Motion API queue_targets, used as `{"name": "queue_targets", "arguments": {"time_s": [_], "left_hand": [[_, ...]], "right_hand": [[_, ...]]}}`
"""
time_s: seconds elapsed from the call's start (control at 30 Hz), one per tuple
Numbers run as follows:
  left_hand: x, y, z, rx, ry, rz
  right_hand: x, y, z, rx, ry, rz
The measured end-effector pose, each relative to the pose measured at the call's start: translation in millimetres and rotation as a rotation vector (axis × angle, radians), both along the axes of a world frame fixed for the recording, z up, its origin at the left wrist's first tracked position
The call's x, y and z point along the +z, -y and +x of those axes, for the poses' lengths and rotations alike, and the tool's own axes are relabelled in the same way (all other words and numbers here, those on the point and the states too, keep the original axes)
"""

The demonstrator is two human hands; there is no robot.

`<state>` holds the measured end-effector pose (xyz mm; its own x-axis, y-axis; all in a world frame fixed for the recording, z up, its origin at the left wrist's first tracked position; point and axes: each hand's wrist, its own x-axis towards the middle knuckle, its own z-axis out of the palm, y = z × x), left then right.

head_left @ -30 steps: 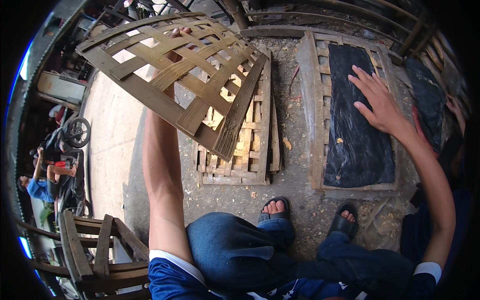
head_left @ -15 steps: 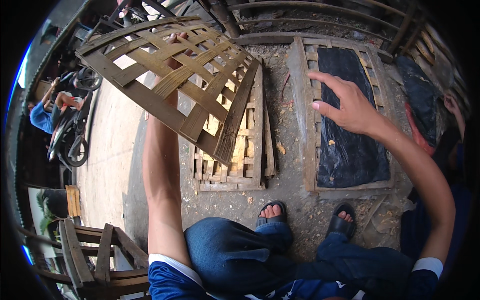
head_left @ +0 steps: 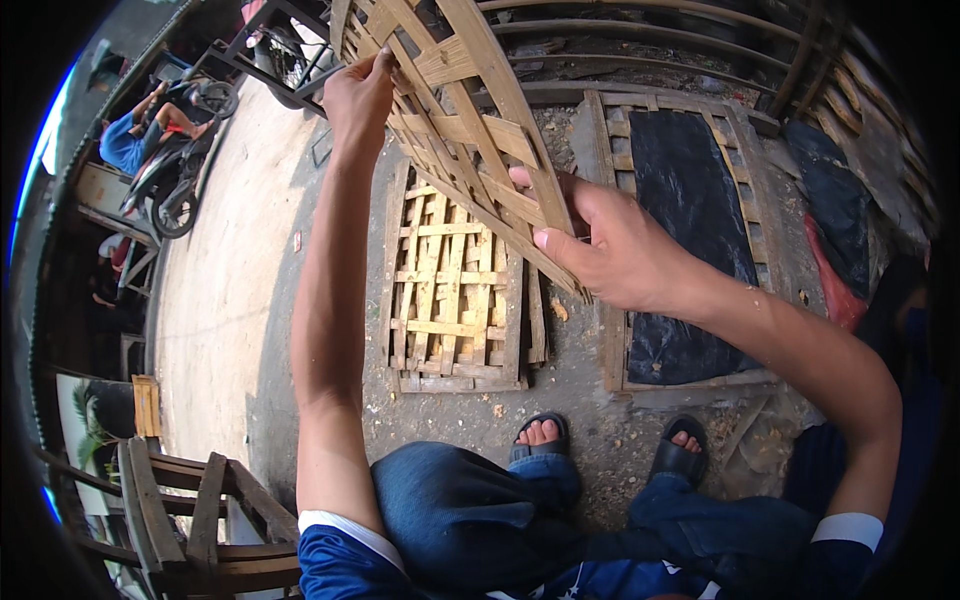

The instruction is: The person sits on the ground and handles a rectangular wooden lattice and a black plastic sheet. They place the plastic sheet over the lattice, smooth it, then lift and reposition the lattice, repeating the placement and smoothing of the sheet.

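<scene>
Raised and tilted in front of me is a woven bamboo lattice panel (head_left: 505, 90) with flat slats and a wooden edge. My left hand (head_left: 360, 98) pinches its left side near the top. Lower down, my right hand (head_left: 625, 250) is closed around the panel's near right edge, thumb in front and the other fingers partly behind the slats. Below it, a small stack of similar lattice panels (head_left: 455, 230) lies on the ground. To the right rests another framed lattice, covered by a black plastic sheet (head_left: 690, 230).
A slatted wooden seat (head_left: 205, 510) stands close at my lower left. Wooden rails (head_left: 640, 52) run across the far side. Another dark sheet (head_left: 828, 190) and a red piece (head_left: 836, 275) lie at far right. A person sits by motorbikes (head_left: 175, 205) at upper left.
The held panel has swung round to the right and stands steeper. My right hand, spread and free before, has moved left and taken hold of its near edge.
</scene>
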<state>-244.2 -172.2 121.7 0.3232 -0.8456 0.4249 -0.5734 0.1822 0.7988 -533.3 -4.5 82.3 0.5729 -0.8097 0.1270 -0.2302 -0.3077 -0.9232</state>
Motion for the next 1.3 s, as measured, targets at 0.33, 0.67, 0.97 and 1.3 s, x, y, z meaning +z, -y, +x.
{"name": "queue_targets", "arguments": {"time_s": [0.33,0.67,0.97,1.3], "left_hand": [[-50,-99,-60,-0.412,0.6,-0.155],[-207,-164,-16,-0.641,0.678,0.438],[-238,-133,170,-0.016,0.642,0.511],[-116,-126,-136,-0.792,0.456,-0.056]], "right_hand": [[-29,-32,-31,0.046,0.469,0.778],[-51,-45,-53,-0.126,0.517,1.033],[-47,-29,-49,-0.059,0.504,0.969],[-52,-37,-60,-0.114,0.321,0.913]]}}
